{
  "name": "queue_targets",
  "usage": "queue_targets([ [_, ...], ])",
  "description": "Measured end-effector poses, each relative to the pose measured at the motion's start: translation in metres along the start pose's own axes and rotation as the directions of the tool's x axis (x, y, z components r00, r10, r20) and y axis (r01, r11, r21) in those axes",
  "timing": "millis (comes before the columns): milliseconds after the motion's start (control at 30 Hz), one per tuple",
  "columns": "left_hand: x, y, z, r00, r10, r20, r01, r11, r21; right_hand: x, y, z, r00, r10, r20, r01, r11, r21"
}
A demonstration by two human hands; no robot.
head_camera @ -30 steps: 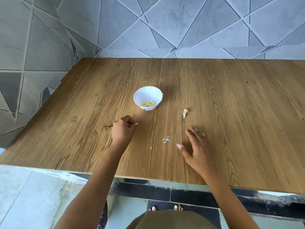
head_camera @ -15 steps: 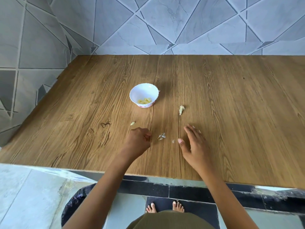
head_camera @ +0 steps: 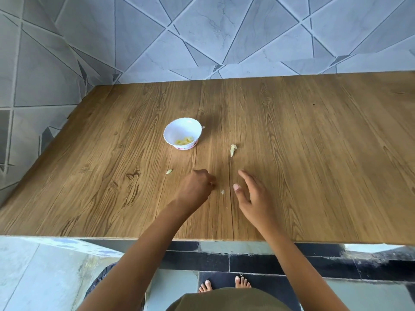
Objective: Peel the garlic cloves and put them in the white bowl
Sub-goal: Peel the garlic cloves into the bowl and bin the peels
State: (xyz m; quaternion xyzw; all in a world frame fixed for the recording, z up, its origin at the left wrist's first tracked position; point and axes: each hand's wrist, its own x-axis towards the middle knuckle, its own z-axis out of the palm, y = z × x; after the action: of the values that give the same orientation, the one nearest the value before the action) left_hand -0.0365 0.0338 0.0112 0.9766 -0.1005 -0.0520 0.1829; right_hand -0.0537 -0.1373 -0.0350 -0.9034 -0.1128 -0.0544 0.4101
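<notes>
Olive garment (head_camera: pixel 226 299): at the bottom edge, with two bare feet (head_camera: pixel 224 285) on the dark floor beyond it.
Wood-grain table (head_camera: pixel 314 164): carries everything below.
Right grip (head_camera: pixel 253 198): wide open, fingers spread and pointing away, thumb out to the left, nothing in it; whether it touches the table I cannot tell.
Left grip (head_camera: pixel 197 187): closed into a loose fist, knuckles up, fingertips turned down at the table; what, if anything, they pinch is hidden.
Tiny white scrap (head_camera: pixel 222 191): on the table between the two grips, apart from both.
Small pale yellow-green garlic clove (head_camera: pixel 169 171): lying loose on the table, near the left grip, on its left.
Pale ragged garlic piece (head_camera: pixel 233 149): lying alone beyond the right grip, to the right of the bowl.
Small white scalloped bowl (head_camera: pixel 179 127): upright, beyond the left grip.
Yellow peeled garlic cloves (head_camera: pixel 184 141): heaped in the bottom of the bowl.
Grey triangular-tiled wall (head_camera: pixel 202 41): behind the table and along its left side.
</notes>
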Motion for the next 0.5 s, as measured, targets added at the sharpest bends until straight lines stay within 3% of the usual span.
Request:
queue_targets([
  [100,0.001,0.003,0.004,1.0,0.0,0.014,-0.002,0.991,0.135,0.0,-0.005,-0.004,0.998,0.068,-0.018,-0.061,0.964,0.259],
  [167,0.004,0.003,0.004,1.0,-0.017,0.014,0.015,0.991,0.132,0.003,-0.011,-0.005,0.98,0.198,0.02,-0.18,0.843,0.506],
  [200,0.005,0.002,0.002,0.999,-0.04,0.01,0.039,0.997,0.068,0.005,-0.015,-0.005,0.958,0.28,0.063,-0.255,0.728,0.637],
  [267,0.009,0.001,-0.006,0.995,-0.096,-0.012,0.093,0.985,-0.145,0.011,-0.022,-0.005,0.88,0.417,0.225,-0.399,0.395,0.827],
  [367,0.008,0.008,-0.021,0.998,-0.065,-0.02,0.052,0.916,-0.399,0.02,-0.031,-0.008,0.751,0.462,0.472,-0.49,-0.09,0.867],
  [433,0.007,0.021,-0.024,0.998,0.064,0.001,-0.058,0.914,-0.401,0.023,-0.037,-0.01,0.693,0.463,0.552,-0.475,-0.283,0.834],
  [500,0.006,0.033,-0.019,0.984,0.177,-0.029,-0.177,0.934,-0.309,0.024,-0.041,-0.009,0.66,0.474,0.583,-0.45,-0.372,0.812],
])
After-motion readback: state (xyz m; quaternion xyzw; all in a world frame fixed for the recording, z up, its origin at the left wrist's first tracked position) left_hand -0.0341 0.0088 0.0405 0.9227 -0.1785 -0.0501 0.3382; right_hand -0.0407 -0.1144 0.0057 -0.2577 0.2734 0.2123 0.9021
